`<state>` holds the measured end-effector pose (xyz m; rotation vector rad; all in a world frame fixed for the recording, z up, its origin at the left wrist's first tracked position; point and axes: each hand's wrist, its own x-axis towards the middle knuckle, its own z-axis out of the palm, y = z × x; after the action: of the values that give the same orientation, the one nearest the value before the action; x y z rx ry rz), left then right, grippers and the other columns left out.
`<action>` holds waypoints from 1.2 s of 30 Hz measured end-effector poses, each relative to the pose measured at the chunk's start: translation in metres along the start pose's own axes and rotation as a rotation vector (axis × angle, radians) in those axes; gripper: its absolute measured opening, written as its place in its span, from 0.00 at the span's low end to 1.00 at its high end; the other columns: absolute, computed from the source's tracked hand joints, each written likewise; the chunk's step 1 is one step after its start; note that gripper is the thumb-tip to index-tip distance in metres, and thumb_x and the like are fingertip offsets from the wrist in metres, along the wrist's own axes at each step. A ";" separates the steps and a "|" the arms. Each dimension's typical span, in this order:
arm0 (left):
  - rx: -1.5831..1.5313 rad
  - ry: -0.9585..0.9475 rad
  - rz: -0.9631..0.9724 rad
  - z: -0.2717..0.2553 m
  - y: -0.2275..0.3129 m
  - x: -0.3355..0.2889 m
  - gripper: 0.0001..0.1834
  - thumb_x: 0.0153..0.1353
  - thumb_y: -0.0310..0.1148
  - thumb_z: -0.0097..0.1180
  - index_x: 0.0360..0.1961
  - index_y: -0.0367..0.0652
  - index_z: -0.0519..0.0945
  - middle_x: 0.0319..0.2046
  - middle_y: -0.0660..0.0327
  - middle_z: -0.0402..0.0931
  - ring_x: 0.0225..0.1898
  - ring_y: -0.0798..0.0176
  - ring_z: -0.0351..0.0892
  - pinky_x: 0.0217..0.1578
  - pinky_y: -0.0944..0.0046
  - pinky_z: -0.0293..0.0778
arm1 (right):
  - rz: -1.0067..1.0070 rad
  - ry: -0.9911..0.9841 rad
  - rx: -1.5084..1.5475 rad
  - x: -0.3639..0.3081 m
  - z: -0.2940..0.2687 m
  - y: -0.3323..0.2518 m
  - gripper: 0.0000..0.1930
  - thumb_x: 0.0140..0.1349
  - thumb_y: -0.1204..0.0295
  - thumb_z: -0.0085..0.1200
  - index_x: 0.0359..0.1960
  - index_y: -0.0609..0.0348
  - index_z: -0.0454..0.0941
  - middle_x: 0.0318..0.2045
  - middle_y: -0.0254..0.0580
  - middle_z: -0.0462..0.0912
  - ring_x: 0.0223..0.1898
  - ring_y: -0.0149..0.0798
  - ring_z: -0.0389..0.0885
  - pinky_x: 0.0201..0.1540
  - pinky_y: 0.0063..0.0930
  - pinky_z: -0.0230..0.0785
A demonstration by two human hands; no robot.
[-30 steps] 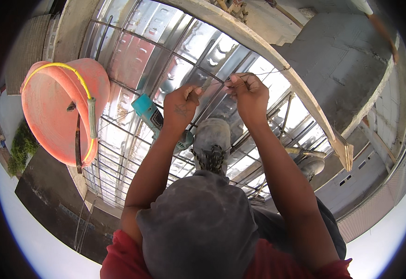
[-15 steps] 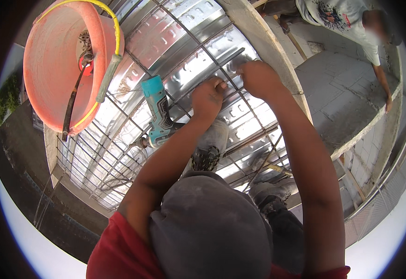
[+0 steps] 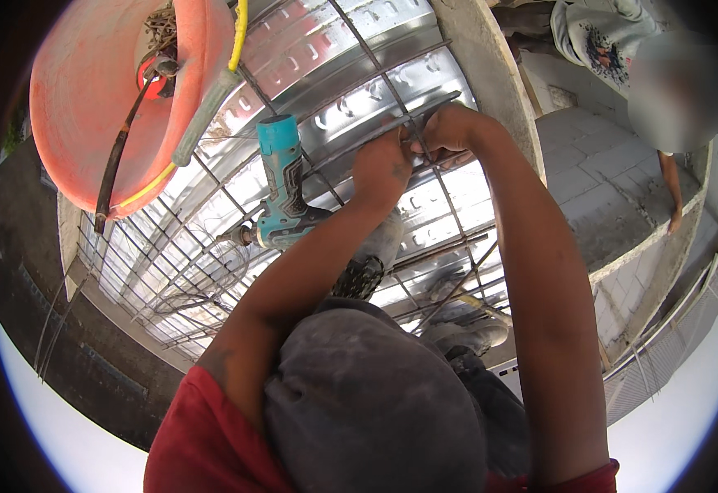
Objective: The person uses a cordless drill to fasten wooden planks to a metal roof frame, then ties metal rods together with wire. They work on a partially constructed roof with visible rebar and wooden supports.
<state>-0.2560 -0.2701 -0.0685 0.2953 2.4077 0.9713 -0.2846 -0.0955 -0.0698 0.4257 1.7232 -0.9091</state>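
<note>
My left hand (image 3: 382,170) and my right hand (image 3: 455,134) meet at a crossing of the steel rebar grid (image 3: 369,55), just above the shiny ribbed metal decking (image 3: 285,37). The fingers of both are bent and pressed together; whatever they pinch is too small or hidden to make out. A short length of rebar (image 3: 433,104) runs just beyond the right fingers. Left of my left forearm, a teal and black cordless drill (image 3: 283,185) rests on the grid with its chuck toward the left.
At the upper left stands an orange bucket (image 3: 71,107) with a yellow handle, holding a dark-handled tool (image 3: 116,160) and rusty metal pieces (image 3: 161,29). A concrete edge (image 3: 507,90) borders the decking. Another person (image 3: 593,37) is beyond it at the upper right. My boot (image 3: 470,335) is below.
My right hand has turned inward and down to the rebar crossing, and my left hand has moved right to meet it. The view has shifted slightly; the drill stays on the grid.
</note>
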 end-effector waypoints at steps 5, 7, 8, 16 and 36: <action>-0.123 -0.088 0.052 -0.017 0.008 -0.006 0.12 0.57 0.30 0.59 0.42 0.42 0.77 0.35 0.48 0.78 0.41 0.43 0.79 0.43 0.52 0.73 | 0.014 0.031 0.052 0.003 0.001 0.007 0.10 0.45 0.69 0.65 0.25 0.65 0.84 0.22 0.45 0.84 0.23 0.38 0.83 0.25 0.32 0.77; -0.028 0.021 0.353 -0.031 0.014 -0.022 0.16 0.57 0.31 0.59 0.47 0.40 0.76 0.39 0.48 0.78 0.44 0.42 0.78 0.47 0.52 0.73 | -0.025 0.053 0.014 0.005 0.002 0.012 0.10 0.44 0.70 0.64 0.26 0.65 0.84 0.22 0.46 0.84 0.24 0.39 0.84 0.27 0.32 0.78; -0.041 -0.044 0.325 -0.039 0.017 -0.029 0.18 0.58 0.32 0.59 0.48 0.39 0.75 0.41 0.48 0.78 0.46 0.42 0.77 0.49 0.52 0.72 | -0.006 0.055 0.001 0.007 0.003 0.013 0.10 0.44 0.70 0.62 0.25 0.65 0.84 0.22 0.47 0.84 0.24 0.40 0.84 0.28 0.32 0.78; -0.470 -0.436 -0.126 -0.026 0.025 -0.015 0.25 0.58 0.37 0.63 0.53 0.36 0.74 0.50 0.49 0.77 0.55 0.55 0.75 0.59 0.58 0.68 | -0.070 0.430 -0.251 -0.014 0.015 0.001 0.10 0.52 0.73 0.52 0.32 0.64 0.83 0.32 0.55 0.84 0.36 0.51 0.85 0.40 0.40 0.77; -0.585 -0.297 -0.175 -0.038 0.045 -0.008 0.27 0.55 0.24 0.51 0.59 0.38 0.73 0.39 0.59 0.78 0.35 0.71 0.76 0.39 0.70 0.75 | -0.220 0.941 0.048 -0.073 0.066 -0.006 0.19 0.55 0.61 0.54 0.16 0.65 0.75 0.22 0.53 0.79 0.29 0.57 0.78 0.45 0.47 0.70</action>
<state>-0.2700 -0.2628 -0.0110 0.0092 1.7580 1.3802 -0.2202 -0.1376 -0.0076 0.7873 2.6431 -0.9770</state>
